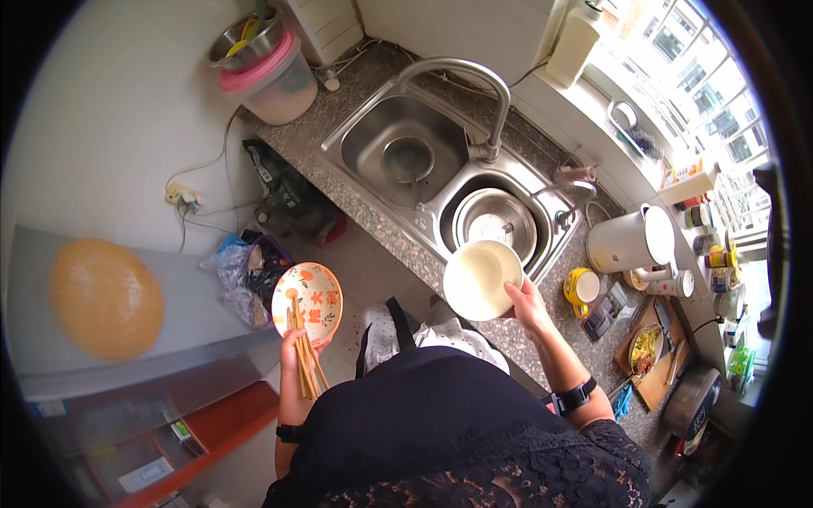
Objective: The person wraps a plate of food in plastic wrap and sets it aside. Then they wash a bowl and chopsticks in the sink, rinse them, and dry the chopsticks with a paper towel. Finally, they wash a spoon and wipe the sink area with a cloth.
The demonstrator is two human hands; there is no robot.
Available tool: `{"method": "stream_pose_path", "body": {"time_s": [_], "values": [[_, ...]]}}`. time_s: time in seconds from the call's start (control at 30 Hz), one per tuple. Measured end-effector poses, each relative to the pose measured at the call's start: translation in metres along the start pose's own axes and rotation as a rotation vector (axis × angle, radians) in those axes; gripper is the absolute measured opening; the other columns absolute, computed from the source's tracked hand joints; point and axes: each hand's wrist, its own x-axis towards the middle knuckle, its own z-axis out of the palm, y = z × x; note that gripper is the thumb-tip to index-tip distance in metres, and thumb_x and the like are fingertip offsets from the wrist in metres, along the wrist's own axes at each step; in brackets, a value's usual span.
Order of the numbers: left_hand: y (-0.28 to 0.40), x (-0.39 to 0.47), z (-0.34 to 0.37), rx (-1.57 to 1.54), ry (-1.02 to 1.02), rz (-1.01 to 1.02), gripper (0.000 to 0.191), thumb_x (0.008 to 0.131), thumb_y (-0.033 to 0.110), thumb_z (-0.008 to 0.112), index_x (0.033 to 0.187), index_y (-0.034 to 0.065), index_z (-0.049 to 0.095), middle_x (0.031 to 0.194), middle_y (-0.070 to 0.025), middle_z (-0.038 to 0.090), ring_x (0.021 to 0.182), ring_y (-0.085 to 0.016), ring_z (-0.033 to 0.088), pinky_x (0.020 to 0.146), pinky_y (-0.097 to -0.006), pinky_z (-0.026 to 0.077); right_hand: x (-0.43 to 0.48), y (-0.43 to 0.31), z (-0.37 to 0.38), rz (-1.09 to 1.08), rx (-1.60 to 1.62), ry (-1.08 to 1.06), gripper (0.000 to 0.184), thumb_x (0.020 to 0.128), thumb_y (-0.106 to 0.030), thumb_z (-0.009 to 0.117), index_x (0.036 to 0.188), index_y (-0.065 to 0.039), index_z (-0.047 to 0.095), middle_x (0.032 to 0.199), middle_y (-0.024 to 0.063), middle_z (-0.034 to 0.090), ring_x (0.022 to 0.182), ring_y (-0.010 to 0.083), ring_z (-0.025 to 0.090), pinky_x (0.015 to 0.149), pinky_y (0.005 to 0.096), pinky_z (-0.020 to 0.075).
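My left hand [293,348] holds a patterned bowl [322,295] with an orange rim, and several wooden chopsticks [306,362] lie against it in the same grip. A plain cream bowl [479,282] is gripped at its right edge by my right hand [524,303], above the counter's front edge. Just beyond that bowl, a steel basin [470,219] sits in the right compartment of the double sink [438,213]. In the left compartment a round strainer [408,160] rests at the bottom. The curved faucet [498,89] arches over the sink.
A pink-lidded bucket [279,95] carries a steel bowl [244,47] at the counter's far left end. Right of the sink stand a white electric kettle [629,240], a yellow mug [580,287] and a cutting board [654,381] bearing a food dish [646,349]. Plastic bags [238,279] are at left.
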Motion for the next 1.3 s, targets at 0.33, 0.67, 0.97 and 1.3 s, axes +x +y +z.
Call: {"method": "stream_pose_path", "body": {"time_s": [0.33, 0.67, 0.97, 1.3], "values": [[0.144, 0.231, 0.064, 0.452, 0.026, -0.253, 0.038, 0.080, 0.020, 0.065, 0.111, 0.0049, 0.049, 0.089, -0.0124, 0.057, 0.064, -0.029, 0.064, 0.053, -0.0394, 0.058, 0.120, -0.026, 0.110, 0.087, -0.374, 0.374, 0.041, 0.095, -0.018, 0.054, 0.134, -0.006, 0.050, 0.098, 0.0162, 0.069, 0.079, 0.0209, 0.069, 0.062, 0.0360, 0.0566], [0.179, 0.423, 0.210, 0.721, -0.433, -0.604, 0.021, 0.083, 0.020, 0.065, 0.093, 0.0035, 0.058, 0.073, -0.0079, 0.063, 0.056, -0.019, 0.064, 0.051, -0.0316, 0.058, 0.125, -0.038, 0.200, 0.087, -0.006, 0.650, 0.046, 0.097, -0.019, 0.052, 0.142, -0.013, 0.047, 0.110, 0.0158, 0.068, 0.094, 0.0215, 0.067, 0.072, 0.0339, 0.0566], [0.104, 0.493, 0.279, 0.891, -0.295, -0.672, 0.029, 0.081, 0.003, 0.062, 0.107, -0.0059, 0.054, 0.080, -0.0173, 0.061, 0.062, -0.031, 0.066, 0.056, -0.0464, 0.061, 0.148, -0.049, 0.198, 0.054, -0.128, 0.753, 0.043, 0.098, -0.016, 0.050, 0.140, -0.010, 0.047, 0.110, 0.0101, 0.065, 0.086, 0.0163, 0.066, 0.060, 0.0291, 0.0565], [0.065, 0.512, 0.322, 1.498, -0.278, -0.128, 0.067, 0.066, 0.000, 0.069, 0.126, 0.0034, 0.040, 0.112, -0.0187, 0.061, 0.102, -0.032, 0.065, 0.080, -0.0415, 0.056, 0.181, -0.080, 0.175, 0.144, -0.142, 0.717, 0.051, 0.094, -0.016, 0.054, 0.144, -0.011, 0.043, 0.125, 0.0216, 0.062, 0.115, 0.0286, 0.062, 0.090, 0.0373, 0.0506]]}}
